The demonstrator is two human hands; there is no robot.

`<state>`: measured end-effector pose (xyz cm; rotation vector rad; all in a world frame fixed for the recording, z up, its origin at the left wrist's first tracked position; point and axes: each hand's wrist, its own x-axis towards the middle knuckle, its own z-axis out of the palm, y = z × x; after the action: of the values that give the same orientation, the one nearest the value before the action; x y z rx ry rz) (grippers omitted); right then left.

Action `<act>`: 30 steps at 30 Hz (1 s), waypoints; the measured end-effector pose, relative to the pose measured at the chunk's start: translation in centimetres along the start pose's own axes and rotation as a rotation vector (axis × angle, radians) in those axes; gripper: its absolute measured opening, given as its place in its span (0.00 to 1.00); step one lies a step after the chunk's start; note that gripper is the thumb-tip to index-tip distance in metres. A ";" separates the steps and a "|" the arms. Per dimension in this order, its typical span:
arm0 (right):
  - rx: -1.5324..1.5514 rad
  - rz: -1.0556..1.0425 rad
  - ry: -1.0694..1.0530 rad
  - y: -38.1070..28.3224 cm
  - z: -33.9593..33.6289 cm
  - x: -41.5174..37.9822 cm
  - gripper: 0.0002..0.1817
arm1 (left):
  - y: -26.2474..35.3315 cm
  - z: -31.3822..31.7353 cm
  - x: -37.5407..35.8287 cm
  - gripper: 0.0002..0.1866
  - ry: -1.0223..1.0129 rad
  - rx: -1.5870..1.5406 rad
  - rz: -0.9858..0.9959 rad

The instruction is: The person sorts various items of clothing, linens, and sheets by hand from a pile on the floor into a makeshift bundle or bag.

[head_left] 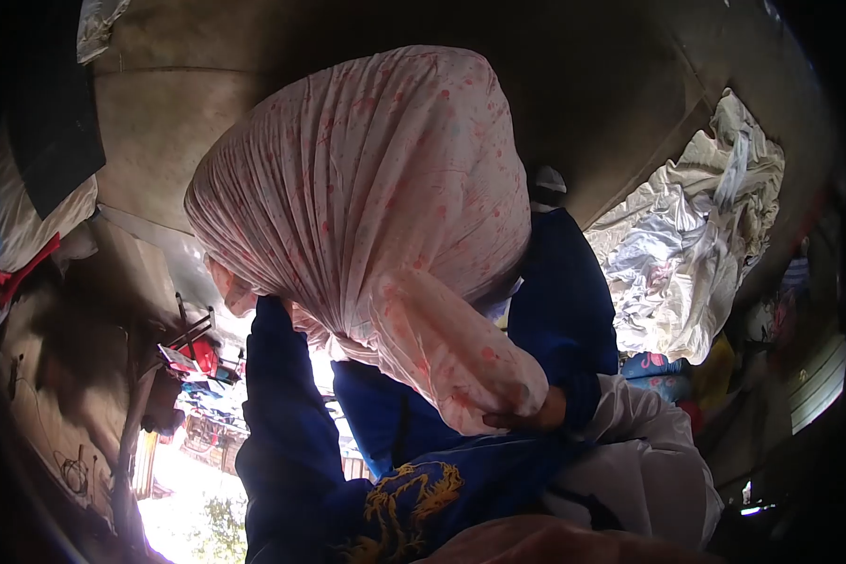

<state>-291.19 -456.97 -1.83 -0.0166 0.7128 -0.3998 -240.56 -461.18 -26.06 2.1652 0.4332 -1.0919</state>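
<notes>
A large, stuffed bundle of pale cloth with pink-red spots (pixel 376 179) fills the middle of the view, its fabric pulled into folds toward the lower middle. From its lower side a loose, bulging end (pixel 451 348) hangs down to the right. My right hand (pixel 540 412) is closed on the tip of that end, fingers partly behind the cloth. On the left, my blue sleeve (pixel 287 395) reaches up to the bundle's underside. My left hand is hidden there, so its fingers do not show.
A crumpled heap of whitish cloth (pixel 686 235) lies on the right. White fabric (pixel 639 451) is beside my right arm. A pale bag (pixel 42 211) is at the far left. Thin dark legs of a stand or furniture (pixel 193 329) show near a bright opening.
</notes>
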 end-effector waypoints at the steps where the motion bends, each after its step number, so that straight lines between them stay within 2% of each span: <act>1: 0.011 -0.006 0.013 0.0 -1.2 -0.4 0.18 | -0.1 0.3 0.2 0.23 0.016 0.014 0.006; 9: 0.065 -0.030 0.164 -0.6 -7.2 -3.5 0.14 | -0.3 2.8 1.1 0.22 0.068 0.066 0.033; 15: 0.029 -0.137 0.371 0.9 -5.6 -4.9 0.10 | 0.3 4.7 1.1 0.21 0.044 0.017 0.029; 16: -0.023 -0.186 0.453 1.0 -5.1 -4.8 0.10 | 0.7 5.0 0.9 0.21 0.030 0.007 0.023; 19: -0.631 -0.284 0.935 1.7 -3.5 -4.3 0.08 | 2.0 4.8 -0.5 0.21 0.011 -0.048 0.003; 20: -0.445 -0.336 0.972 2.1 -3.5 -3.8 0.08 | 3.0 4.0 -1.2 0.21 0.005 -0.069 -0.005; 21: 0.084 -0.483 0.779 2.8 -5.2 -3.1 0.06 | 4.1 3.0 -2.4 0.21 -0.006 -0.114 -0.012; 22: 0.625 -0.573 0.600 3.6 -7.0 -2.5 0.12 | 5.2 1.6 -3.5 0.21 -0.019 -0.151 -0.009; 24: 0.679 -0.584 0.804 4.9 -8.8 -0.7 0.21 | 7.4 -1.4 -5.9 0.20 -0.118 -0.261 0.006; 26: 0.689 -0.563 0.953 5.9 -10.8 0.7 0.21 | 8.9 -4.2 -8.7 0.16 -0.321 -0.385 0.038; 28: 0.559 -0.587 1.013 0.7 -7.1 1.9 0.22 | 9.8 -5.8 -12.8 0.11 -0.524 -0.516 0.067; 30: 0.330 -0.712 0.726 -5.6 -3.1 4.2 0.22 | 10.9 -4.5 -17.5 0.08 -0.651 -0.557 0.028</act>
<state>-292.26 -463.34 -6.00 0.2011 1.3478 -1.2398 -242.34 -465.87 -5.61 1.2474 0.3444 -1.3826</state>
